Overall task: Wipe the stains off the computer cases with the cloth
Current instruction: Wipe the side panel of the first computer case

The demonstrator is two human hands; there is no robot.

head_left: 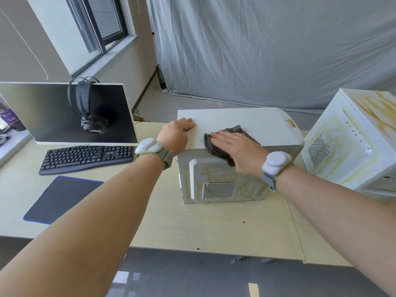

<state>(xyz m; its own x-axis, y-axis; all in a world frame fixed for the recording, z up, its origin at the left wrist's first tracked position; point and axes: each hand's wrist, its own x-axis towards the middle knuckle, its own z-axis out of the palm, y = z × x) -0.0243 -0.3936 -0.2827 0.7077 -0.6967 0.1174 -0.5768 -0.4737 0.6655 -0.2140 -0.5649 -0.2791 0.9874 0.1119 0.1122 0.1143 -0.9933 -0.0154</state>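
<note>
— What is hidden or hard to make out?

— Most of the grey cloth (225, 144) lies under the person's right hand (235, 151); only its far edge and a near flap hanging over the case's front rim show. The hand lies flat on it, fingers straight and spread, pressing rather than gripping. The second computer case (351, 142), at the right, is cut off by the frame edge, so its full shape cannot be seen. A bottle (9, 116) at the far left is also cut by the edge, and its label is too blurred to read.

— And the case being wiped?

— The white computer case (235, 125) lies on its side near the middle of the desk (192, 228). Its top panel looks clean apart from a small tan patch near the far right corner; the near face, with a mesh vent, carries yellowish streaks. The left hand (174, 133) rests open on the top's left edge, fingers draped over the panel, nothing held.

— What else stands around?

— The right-hand case is heavily yellow-stained and stands just beside the first. To the left are a monitor (64, 114) with headphones (90, 106) hung over its top, a black keyboard (85, 157) nearer, and a dark mouse pad (62, 198) nearest. Both wrists wear grey bands with white pods. A pale sheet (267, 50) hangs behind.
</note>
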